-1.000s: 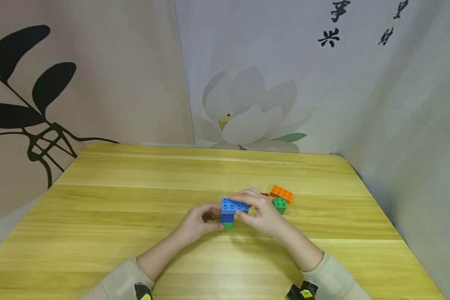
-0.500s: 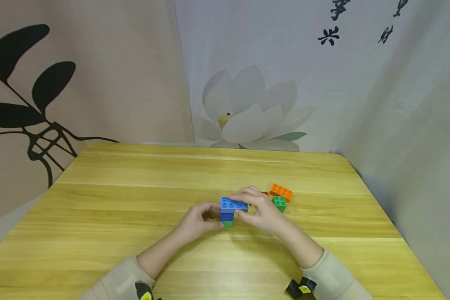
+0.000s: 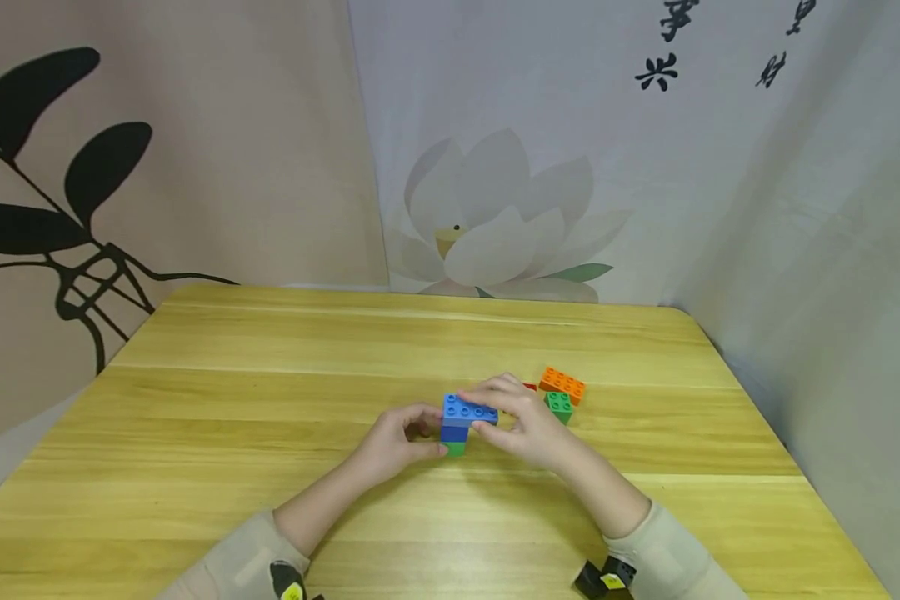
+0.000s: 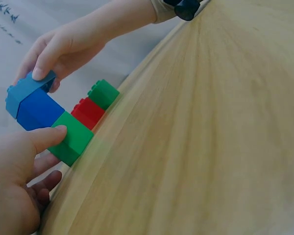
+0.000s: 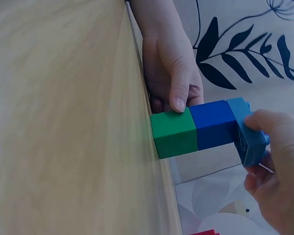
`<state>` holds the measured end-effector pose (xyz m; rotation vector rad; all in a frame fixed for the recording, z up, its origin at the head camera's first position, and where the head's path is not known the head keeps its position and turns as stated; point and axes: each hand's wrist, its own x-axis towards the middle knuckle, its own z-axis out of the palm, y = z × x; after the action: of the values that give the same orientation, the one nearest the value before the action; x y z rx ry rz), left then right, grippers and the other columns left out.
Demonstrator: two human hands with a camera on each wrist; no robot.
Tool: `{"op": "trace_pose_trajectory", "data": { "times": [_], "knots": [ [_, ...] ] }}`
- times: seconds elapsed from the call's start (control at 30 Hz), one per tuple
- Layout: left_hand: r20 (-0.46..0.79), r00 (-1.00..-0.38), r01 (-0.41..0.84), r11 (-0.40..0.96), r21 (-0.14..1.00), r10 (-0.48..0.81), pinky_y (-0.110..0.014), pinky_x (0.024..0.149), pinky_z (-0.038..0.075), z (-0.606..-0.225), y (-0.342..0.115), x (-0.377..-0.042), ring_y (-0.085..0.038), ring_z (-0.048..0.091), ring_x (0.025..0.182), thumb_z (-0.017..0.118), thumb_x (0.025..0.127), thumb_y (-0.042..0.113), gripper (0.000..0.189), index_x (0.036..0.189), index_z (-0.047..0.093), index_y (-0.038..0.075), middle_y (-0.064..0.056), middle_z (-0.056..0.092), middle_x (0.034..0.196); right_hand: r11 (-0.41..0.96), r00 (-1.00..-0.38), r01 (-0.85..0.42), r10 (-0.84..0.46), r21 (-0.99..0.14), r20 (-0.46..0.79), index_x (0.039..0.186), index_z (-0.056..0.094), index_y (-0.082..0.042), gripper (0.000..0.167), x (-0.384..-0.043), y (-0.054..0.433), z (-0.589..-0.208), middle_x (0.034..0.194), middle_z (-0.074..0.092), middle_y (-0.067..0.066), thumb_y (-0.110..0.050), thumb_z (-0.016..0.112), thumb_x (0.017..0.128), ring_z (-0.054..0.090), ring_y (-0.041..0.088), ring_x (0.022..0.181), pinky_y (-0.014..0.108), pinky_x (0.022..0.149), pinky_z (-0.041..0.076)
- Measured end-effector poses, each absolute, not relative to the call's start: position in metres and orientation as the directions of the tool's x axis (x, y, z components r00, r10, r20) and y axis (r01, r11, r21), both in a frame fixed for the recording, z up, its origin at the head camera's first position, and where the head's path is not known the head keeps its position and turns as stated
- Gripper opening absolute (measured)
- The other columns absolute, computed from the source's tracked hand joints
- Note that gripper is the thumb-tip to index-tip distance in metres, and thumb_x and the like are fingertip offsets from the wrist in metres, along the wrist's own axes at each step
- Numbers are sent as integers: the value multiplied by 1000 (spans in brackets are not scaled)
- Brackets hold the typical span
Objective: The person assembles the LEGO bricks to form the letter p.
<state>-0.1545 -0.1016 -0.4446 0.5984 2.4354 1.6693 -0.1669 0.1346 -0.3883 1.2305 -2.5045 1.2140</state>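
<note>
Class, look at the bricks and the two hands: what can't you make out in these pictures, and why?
- Head view: most of the red brick, behind the right hand.
- Head view: some studs on the top blue brick, under the same hand.
- Left wrist view: a fingertip of the left hand, behind the bottom green brick.
- Right wrist view: most of the red brick, cut off by the bottom edge.
</note>
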Motion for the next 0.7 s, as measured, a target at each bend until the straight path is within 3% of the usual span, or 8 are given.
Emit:
{"op": "trace_pose_trajectory", "data": {
  "times": [0.7],
  "knots": [
    [116,-914,243,295,924,390,-37,82,48,-446,-101,-156,-19,57,92,79,79,12,36,112,66,10,3,68,101,376,-635,-735,-674,-563,379,123,66,-10,37,-170,134,-380,111,61,-5,-14,69,87,48,13,101,39,74,50]
  ]
}}
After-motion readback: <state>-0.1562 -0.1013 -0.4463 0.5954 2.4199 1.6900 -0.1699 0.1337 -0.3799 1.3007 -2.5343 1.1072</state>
